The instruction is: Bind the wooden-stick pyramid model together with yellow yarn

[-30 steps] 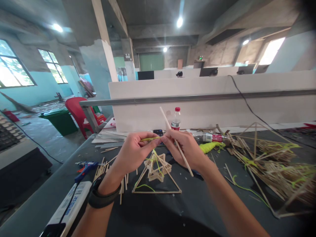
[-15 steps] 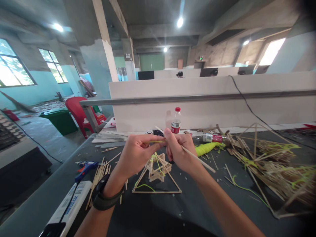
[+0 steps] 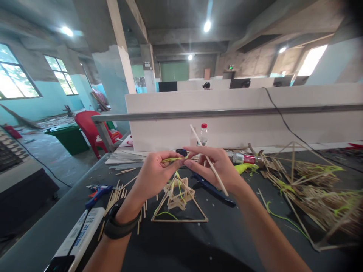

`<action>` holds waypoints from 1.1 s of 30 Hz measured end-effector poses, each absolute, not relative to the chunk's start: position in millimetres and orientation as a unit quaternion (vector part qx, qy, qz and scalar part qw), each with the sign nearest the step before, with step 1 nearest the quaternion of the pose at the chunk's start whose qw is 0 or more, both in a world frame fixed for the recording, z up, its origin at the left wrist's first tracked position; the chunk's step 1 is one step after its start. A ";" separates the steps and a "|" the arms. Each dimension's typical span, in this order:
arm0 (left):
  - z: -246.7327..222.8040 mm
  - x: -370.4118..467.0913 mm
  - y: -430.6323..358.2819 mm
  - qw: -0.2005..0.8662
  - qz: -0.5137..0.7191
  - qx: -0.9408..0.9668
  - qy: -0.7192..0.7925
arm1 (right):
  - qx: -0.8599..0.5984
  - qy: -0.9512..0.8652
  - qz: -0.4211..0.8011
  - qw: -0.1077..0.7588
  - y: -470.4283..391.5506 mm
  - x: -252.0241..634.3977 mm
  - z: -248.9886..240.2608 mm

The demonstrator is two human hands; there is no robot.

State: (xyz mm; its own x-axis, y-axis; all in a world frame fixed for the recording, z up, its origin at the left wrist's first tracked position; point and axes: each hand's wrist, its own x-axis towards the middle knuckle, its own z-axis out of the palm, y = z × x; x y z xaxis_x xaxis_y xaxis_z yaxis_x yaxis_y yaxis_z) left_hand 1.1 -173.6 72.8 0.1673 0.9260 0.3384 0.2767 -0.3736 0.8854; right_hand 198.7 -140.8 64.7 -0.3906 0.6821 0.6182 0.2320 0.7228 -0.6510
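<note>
My left hand [image 3: 154,173] is closed in a pinch on a yellow-green string [image 3: 170,159], above the table. Opposite it, my right hand [image 3: 224,166] has a thin wooden stick [image 3: 217,176] tucked slantwise between its fingers, while its thumb and index fingertips meet the string near the left fingertips. Below both hands stands a triangular frame of wooden sticks [image 3: 184,220], with yellow-green string tied at its top. A star-shaped wooden piece [image 3: 178,204] is within the frame. Under my right hand lies a dark blue-handled tool [image 3: 215,192], partly covered.
Loose sticks [image 3: 115,202], a blue glue gun [image 3: 98,194] and a white power strip [image 3: 87,230] lie at left. Bottles [image 3: 203,132] and a yellow-green string bundle [image 3: 245,168] stand or lie behind. Piled stick frames [image 3: 317,189] fill the right side; a white partition [image 3: 241,132] rises behind.
My right hand has opened its grip somewhat and turned, so the stick now points more steeply upward. The dark blue-handled tool has come into sight beneath it. My left hand keeps its pinch.
</note>
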 end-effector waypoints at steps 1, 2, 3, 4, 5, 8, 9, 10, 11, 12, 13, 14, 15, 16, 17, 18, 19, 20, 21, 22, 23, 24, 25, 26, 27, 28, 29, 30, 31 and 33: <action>72.8 1.3 -173.4 0.356 0.471 0.681 0.433 | -0.276 -0.807 0.226 0.470 -141.3 197.5 64.5; 72.8 1.5 -173.3 0.364 0.471 0.681 0.426 | -0.266 -0.814 0.216 0.468 -141.4 196.1 63.9; 73.0 1.7 -173.3 0.369 0.469 0.683 0.422 | -0.256 -0.819 0.209 0.469 -141.1 194.8 63.1; 73.3 1.8 -173.5 0.368 0.467 0.685 0.420 | -0.247 -0.820 0.207 0.473 -140.5 193.8 62.0; 73.5 1.7 -173.8 0.364 0.465 0.688 0.422 | -0.239 -0.819 0.211 0.477 -139.6 193.1 60.7; 73.9 0.9 -175.5 0.346 0.448 0.695 0.443 | -0.223 -0.813 0.231 0.485 -137.4 193.2 57.1; 73.8 0.6 -176.4 0.340 0.441 0.697 0.452 | -0.220 -0.814 0.232 0.485 -137.1 193.7 56.4; 73.7 0.4 -177.2 0.335 0.435 0.698 0.460 | -0.220 -0.816 0.230 0.482 -137.2 194.3 56.1; 73.7 0.4 -178.2 0.330 0.430 0.700 0.466 | -0.220 -0.820 0.225 0.478 -137.4 194.9 56.1; 73.8 0.4 -179.1 0.325 0.427 0.702 0.468 | -0.220 -0.824 0.217 0.474 -137.8 195.4 56.4; 74.1 0.7 -180.1 0.322 0.426 0.704 0.468 | -0.220 -0.827 0.206 0.474 -138.3 195.7 56.8; 74.5 1.0 -181.1 0.320 0.425 0.707 0.465 | -0.220 -0.829 0.194 0.476 -138.6 195.9 57.3; 75.2 1.6 -182.2 0.319 0.425 0.710 0.462 | -0.223 -0.829 0.181 0.481 -138.8 195.9 57.7; 76.0 2.2 -183.4 0.318 0.424 0.713 0.460 | -0.229 -0.827 0.167 0.485 -138.8 195.7 58.1; 76.9 2.8 -184.5 0.316 0.423 0.714 0.460 | -0.237 -0.826 0.153 0.489 -138.7 195.5 58.3; 77.9 3.5 -185.5 0.314 0.422 0.715 0.461 | -0.249 -0.824 0.143 0.489 -138.6 195.1 58.5; 78.7 4.1 -186.3 0.310 0.421 0.715 0.464 | -0.262 -0.822 0.137 0.487 -138.5 194.7 58.8; 79.4 4.7 -186.8 0.305 0.423 0.715 0.466 | -0.272 -0.821 0.134 0.484 -138.6 194.2 59.0; 79.9 5.2 -187.1 0.298 0.428 0.714 0.467 | -0.279 -0.820 0.136 0.480 -139.0 193.6 59.4; 80.1 5.6 -187.1 0.291 0.434 0.713 0.467 | -0.283 -0.821 0.144 0.474 -139.8 192.9 59.9; 80.1 6.0 -187.0 0.284 0.440 0.713 0.467 | -0.284 -0.822 0.155 0.469 -140.9 192.1 60.5; 80.0 6.2 -186.7 0.277 0.444 0.713 0.467 | -0.282 -0.823 0.168 0.464 -142.3 191.1 61.1; 79.9 6.4 -186.5 0.272 0.444 0.715 0.467 | -0.278 -0.823 0.182 0.460 -143.8 189.9 61.6; 79.8 6.5 -186.3 0.266 0.442 0.718 0.467 | -0.274 -0.823 0.196 0.458 -145.2 188.7 61.9; 79.8 6.6 -186.3 0.261 0.437 0.723 0.467 | -0.272 -0.821 0.208 0.458 -146.2 187.4 61.9; 79.9 6.5 -186.3 0.257 0.432 0.728 0.466 | -0.273 -0.817 0.219 0.459 -146.7 186.2 61.5; 80.3 6.4 -186.5 0.253 0.429 0.732 0.465 | -0.278 -0.811 0.229 0.461 -146.7 185.3 60.8; 80.7 6.2 -186.8 0.250 0.428 0.734 0.464 | -0.288 -0.804 0.241 0.462 -145.9 184.9 59.9; 81.2 6.0 -187.0 0.248 0.428 0.735 0.465 | -0.300 -0.794 0.253 0.464 -144.7 185.2 59.1; 82.1 5.3 -187.4 0.247 0.429 0.733 0.466 | -0.325 -0.775 0.268 0.471 -141.3 187.6 58.3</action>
State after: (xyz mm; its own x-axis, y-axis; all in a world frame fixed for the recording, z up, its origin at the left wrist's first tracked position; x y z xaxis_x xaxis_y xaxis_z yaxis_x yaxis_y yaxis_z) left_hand 5.3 -187.4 82.1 0.1982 0.8952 0.3991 0.4706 -0.4441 0.7624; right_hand 187.6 -141.3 58.3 -0.3461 0.7558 0.5558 0.2508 0.6454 -0.7215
